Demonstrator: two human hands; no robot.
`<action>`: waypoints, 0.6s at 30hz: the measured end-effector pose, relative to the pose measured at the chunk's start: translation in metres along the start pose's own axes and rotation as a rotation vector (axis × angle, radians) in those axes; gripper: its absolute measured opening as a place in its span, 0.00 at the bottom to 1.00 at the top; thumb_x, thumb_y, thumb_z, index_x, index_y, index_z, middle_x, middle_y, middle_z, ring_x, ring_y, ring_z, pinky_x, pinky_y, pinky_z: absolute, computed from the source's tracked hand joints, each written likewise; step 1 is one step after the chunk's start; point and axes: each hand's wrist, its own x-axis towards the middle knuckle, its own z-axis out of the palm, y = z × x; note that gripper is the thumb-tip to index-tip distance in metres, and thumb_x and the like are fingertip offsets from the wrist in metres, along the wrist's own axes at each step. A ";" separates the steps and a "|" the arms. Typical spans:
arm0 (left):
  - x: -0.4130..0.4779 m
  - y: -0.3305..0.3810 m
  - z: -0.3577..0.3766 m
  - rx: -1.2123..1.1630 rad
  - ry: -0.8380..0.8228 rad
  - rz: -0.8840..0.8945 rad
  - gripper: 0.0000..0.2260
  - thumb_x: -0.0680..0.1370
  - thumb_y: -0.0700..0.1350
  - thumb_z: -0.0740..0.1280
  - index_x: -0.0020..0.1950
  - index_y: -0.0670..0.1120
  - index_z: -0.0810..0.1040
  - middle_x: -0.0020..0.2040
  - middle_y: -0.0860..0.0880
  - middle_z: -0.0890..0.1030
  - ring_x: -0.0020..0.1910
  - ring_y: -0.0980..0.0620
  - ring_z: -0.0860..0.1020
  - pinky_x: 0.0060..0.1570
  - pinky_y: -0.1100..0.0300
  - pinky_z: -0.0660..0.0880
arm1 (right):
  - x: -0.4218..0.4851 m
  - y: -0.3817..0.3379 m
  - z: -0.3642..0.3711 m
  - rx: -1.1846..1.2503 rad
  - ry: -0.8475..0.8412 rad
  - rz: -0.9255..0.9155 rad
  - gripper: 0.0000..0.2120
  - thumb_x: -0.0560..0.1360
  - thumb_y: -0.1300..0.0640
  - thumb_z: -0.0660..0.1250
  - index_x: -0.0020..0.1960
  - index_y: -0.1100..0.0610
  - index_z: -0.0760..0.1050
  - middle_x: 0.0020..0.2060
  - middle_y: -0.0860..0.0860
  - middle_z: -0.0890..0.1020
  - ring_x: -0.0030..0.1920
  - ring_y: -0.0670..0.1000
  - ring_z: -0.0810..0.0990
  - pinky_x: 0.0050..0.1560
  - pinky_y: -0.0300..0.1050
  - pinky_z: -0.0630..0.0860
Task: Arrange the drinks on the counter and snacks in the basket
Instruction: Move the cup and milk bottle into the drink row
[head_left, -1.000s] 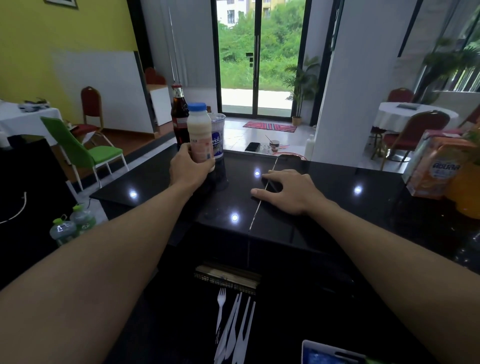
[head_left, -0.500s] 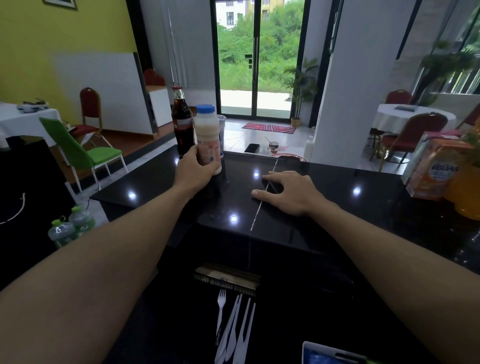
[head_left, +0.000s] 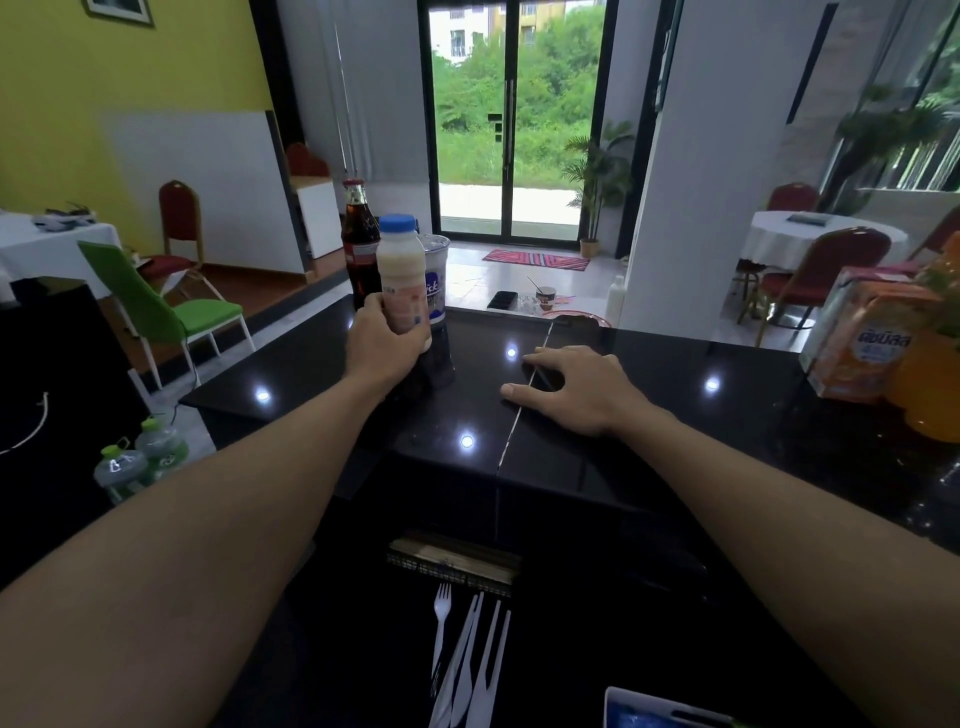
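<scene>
Blue-capped bottle (head_left: 401, 270) gripped by left hand (head_left: 383, 352), right hand (head_left: 581, 392) flat — apart

Green chair (head_left: 136, 297) (white cutlery (head_left: 440, 629) nearer)

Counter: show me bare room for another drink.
Widest bare stretch of the counter lies between the right hand and the orange carton. A smaller patch sits at the near-left corner, beside the left hand. Crowded: cola bottle, milk bottle and cup at the far-left edge.

Both arms outstretched, left hand (head_left: 382, 345) curled round the bottle (head_left: 402, 275), right hand (head_left: 576, 387) flat, palm down
</scene>
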 end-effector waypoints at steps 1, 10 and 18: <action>0.000 0.000 0.000 -0.012 -0.003 -0.004 0.25 0.72 0.47 0.76 0.67 0.49 0.72 0.53 0.58 0.74 0.52 0.58 0.73 0.41 0.70 0.64 | 0.000 0.000 0.000 0.002 0.000 -0.001 0.45 0.64 0.17 0.53 0.71 0.42 0.73 0.70 0.46 0.74 0.73 0.49 0.66 0.69 0.55 0.58; -0.005 0.002 -0.004 0.037 -0.034 0.038 0.27 0.72 0.51 0.75 0.69 0.52 0.71 0.55 0.58 0.76 0.54 0.56 0.74 0.55 0.57 0.72 | -0.004 -0.004 -0.004 0.020 -0.007 -0.012 0.44 0.64 0.18 0.54 0.70 0.43 0.73 0.71 0.46 0.75 0.73 0.50 0.67 0.70 0.56 0.58; -0.011 0.014 -0.006 0.133 -0.091 0.065 0.29 0.72 0.54 0.76 0.70 0.52 0.70 0.64 0.49 0.79 0.60 0.48 0.78 0.61 0.49 0.75 | -0.014 -0.003 -0.014 0.153 -0.003 -0.003 0.39 0.69 0.28 0.67 0.72 0.50 0.74 0.75 0.49 0.71 0.74 0.50 0.69 0.71 0.45 0.65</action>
